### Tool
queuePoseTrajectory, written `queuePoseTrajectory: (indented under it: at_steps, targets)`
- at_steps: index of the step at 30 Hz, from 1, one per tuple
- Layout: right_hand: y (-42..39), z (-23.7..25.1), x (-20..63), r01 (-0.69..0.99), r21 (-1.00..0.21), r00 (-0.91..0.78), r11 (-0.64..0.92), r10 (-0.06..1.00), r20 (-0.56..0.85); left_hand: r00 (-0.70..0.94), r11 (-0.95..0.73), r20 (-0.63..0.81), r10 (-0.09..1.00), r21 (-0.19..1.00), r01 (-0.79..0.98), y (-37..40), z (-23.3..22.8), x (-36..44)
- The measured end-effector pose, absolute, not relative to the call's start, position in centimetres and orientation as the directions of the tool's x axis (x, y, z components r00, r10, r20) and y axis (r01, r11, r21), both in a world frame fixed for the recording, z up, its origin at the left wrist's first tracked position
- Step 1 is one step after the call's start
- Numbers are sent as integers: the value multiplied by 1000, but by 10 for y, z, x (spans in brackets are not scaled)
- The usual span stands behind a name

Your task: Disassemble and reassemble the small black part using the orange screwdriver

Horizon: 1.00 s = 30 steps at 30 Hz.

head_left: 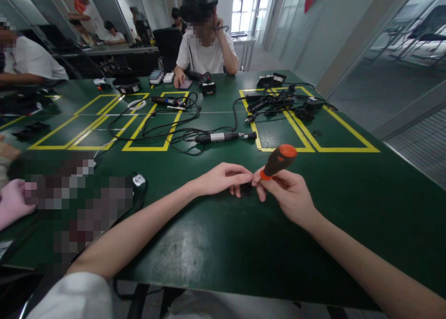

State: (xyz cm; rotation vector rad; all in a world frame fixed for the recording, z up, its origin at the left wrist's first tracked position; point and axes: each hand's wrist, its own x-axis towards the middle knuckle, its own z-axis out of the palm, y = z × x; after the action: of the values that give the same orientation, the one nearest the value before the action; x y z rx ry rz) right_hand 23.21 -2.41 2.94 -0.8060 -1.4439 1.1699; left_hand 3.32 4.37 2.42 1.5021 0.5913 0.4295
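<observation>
My right hand [291, 189] grips a screwdriver [280, 158] with a black and orange handle, its butt tilted up toward the right. The shaft and tip are hidden behind my fingers. Just left of it, my left hand [223, 177] is closed around a small dark part [246, 189] close to the table top. What that part is exactly I cannot make out. The fingertips of both hands nearly meet over it.
Beyond my hands lies a grey and black corded pen-shaped tool [219, 137]. A heap of black cables [278, 103] sits at the back right. Yellow tape [146, 149] marks rectangles on the green table [195, 244]. Opposite sits a person [205, 44]; another person's hand [16, 202] is at left.
</observation>
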Motion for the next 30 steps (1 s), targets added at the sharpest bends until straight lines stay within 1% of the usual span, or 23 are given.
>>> queuePoseTrajectory:
  at_steps: [3,8,14,18,21,23,30]
  targets:
    - [-25,27,233,-117,-956,-212,270,934,289,795,48,-110,597,994,101,44,22,33]
    - [-27,22,233,-138,-947,-173,290,934,311,800,51,-99,592,995,86,45,17,34]
    - [-26,26,234,-98,-952,-218,289,928,303,766,99,-90,636,994,35,43,6,36]
    - [-27,25,233,-142,-958,-222,249,935,276,753,87,-71,654,996,18,43,3,36]
    - [-27,21,231,-186,-943,-188,276,932,309,759,76,-75,647,997,34,44,3,35]
    - [-26,21,231,-173,-940,-178,295,929,325,758,75,-82,647,996,44,44,3,35]
    - [-26,26,232,-78,-948,-230,307,920,317,761,62,-66,645,998,35,44,5,35]
